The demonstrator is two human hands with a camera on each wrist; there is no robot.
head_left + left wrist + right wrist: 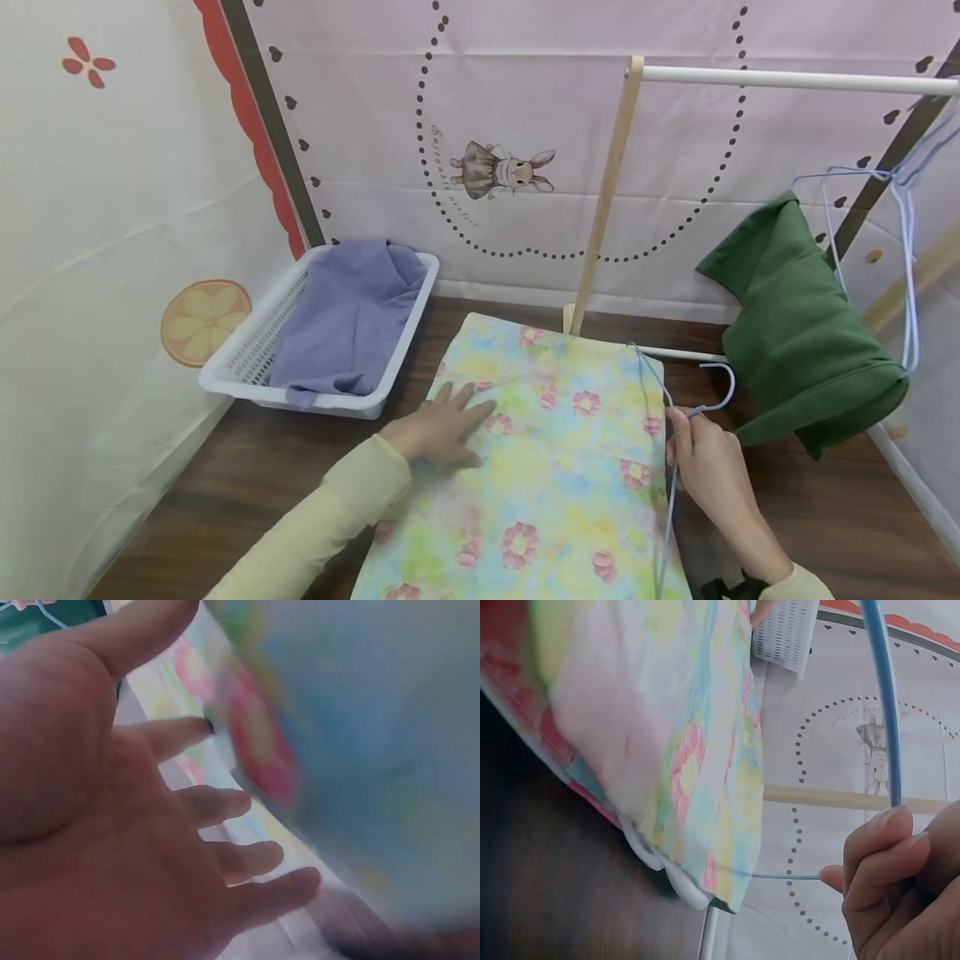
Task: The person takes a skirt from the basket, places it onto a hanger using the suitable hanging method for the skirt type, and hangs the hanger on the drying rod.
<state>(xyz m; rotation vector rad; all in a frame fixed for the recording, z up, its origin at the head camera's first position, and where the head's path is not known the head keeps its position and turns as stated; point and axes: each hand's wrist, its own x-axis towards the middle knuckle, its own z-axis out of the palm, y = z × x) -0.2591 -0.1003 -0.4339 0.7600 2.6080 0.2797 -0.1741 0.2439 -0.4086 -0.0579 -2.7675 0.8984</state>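
Blue hanger (889, 712) sitting in curled, gripping fingers of your right hand (708, 462); your left hand (442, 429) spreading its fingers wide over floral cloth (555, 467), gripping nothing, contact unclear. Floral cloth lying flat on worktop (262, 475), hanger crossing its right edge; whether any part is going inside, cannot tell. Farther out, green cloth (810, 325) already hanging at rack (603, 192), purple cloth (348, 312) waiting in basket (409, 329). One piece looking done, floral one apparently starting, purple one probably remaining.
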